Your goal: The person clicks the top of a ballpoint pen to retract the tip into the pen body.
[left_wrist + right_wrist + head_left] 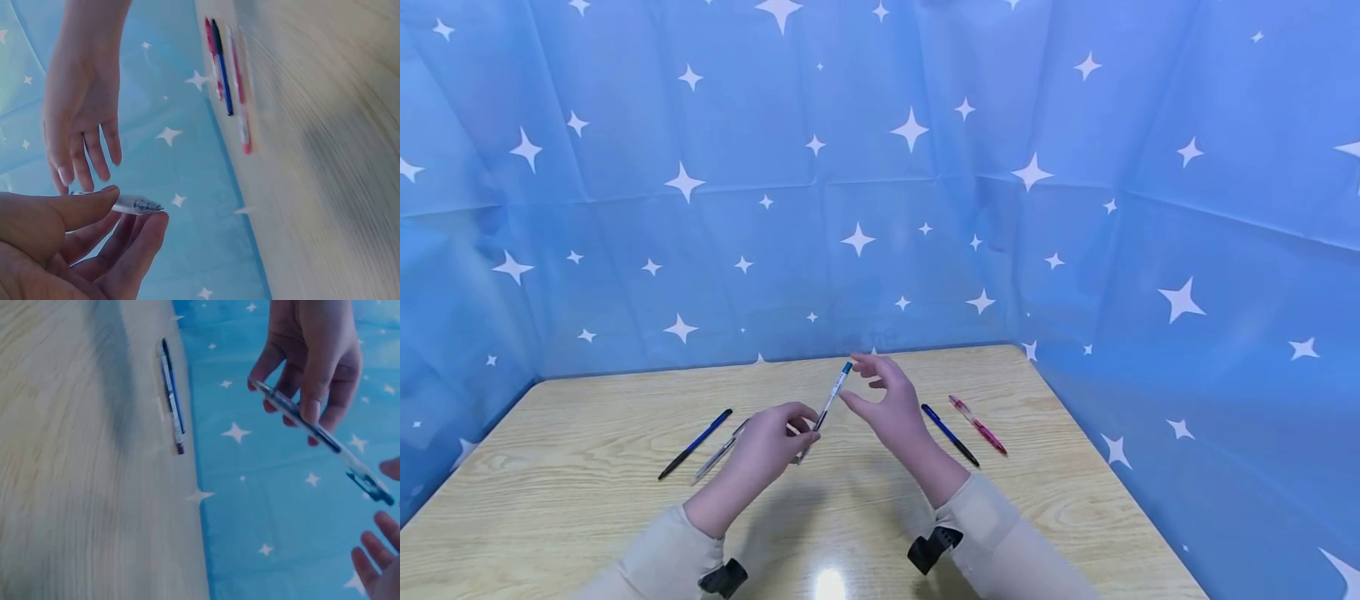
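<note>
My left hand [771, 440] pinches a retractable pen [837, 386] between thumb and fingers, above the table. The pen has a clear barrel and a teal clip end [374, 489], which points up and away. Its metal writing tip [153, 206] shows beside the left fingertips in the left wrist view. My right hand [891, 404] is close to the teal end, thumb and fingers spread apart around it. In the right wrist view, a gap shows between those right fingers [377, 550] and the pen.
On the wooden table [595, 417], a blue-and-black pen [695, 444] and a silvery pen [718, 457] lie left of the hands. To the right lie another blue-and-black pen [950, 435] and a pink pen [977, 425]. A blue star-patterned curtain [850, 275] hangs behind the table.
</note>
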Demonstrator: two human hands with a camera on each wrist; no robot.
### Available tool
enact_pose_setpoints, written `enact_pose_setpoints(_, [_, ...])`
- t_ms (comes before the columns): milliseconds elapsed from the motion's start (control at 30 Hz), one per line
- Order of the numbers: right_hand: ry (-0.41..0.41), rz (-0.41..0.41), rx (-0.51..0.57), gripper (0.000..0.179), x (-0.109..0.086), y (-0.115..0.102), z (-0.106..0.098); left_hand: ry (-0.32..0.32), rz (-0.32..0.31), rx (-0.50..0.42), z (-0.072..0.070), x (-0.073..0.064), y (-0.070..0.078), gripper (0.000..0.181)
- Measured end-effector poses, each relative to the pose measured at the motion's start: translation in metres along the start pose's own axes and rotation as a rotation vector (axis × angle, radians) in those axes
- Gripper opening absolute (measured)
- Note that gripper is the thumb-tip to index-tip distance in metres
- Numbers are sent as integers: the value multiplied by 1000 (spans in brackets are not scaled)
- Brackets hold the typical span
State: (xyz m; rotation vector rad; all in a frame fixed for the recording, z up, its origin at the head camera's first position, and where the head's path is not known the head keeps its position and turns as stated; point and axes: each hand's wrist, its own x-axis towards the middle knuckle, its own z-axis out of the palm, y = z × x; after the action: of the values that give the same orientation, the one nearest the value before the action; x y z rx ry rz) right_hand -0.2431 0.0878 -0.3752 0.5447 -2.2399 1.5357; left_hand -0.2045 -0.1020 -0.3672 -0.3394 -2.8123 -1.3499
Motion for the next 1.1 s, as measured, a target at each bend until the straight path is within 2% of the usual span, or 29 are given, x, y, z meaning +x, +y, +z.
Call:
enact_pose_setpoints(233, [46,40,198,44,-1,-12,-1,23,25,-110,4,-4,13,16])
enact_pose_setpoints(400, [66,29,307,39,-3,-17,-2,55,56,-150,7,-4,18,17])
enact_pose_setpoints(567, [92,22,375,35,-6,-20,-2,81,78,-161,10,-4,21,20])
enact_pose_setpoints(733, [94,-29,442,34,-9,-23,-1,80,74,-214,13,-3,24,21])
enact_pose_setpoints(867, [95,-73,471,33,-11,-24,1,77,68,-260,14,-2,26,21])
enact_pose_setpoints(1100, [116,-80,484,30,-12,-25,3,76,65,-295,15,-2,29,17])
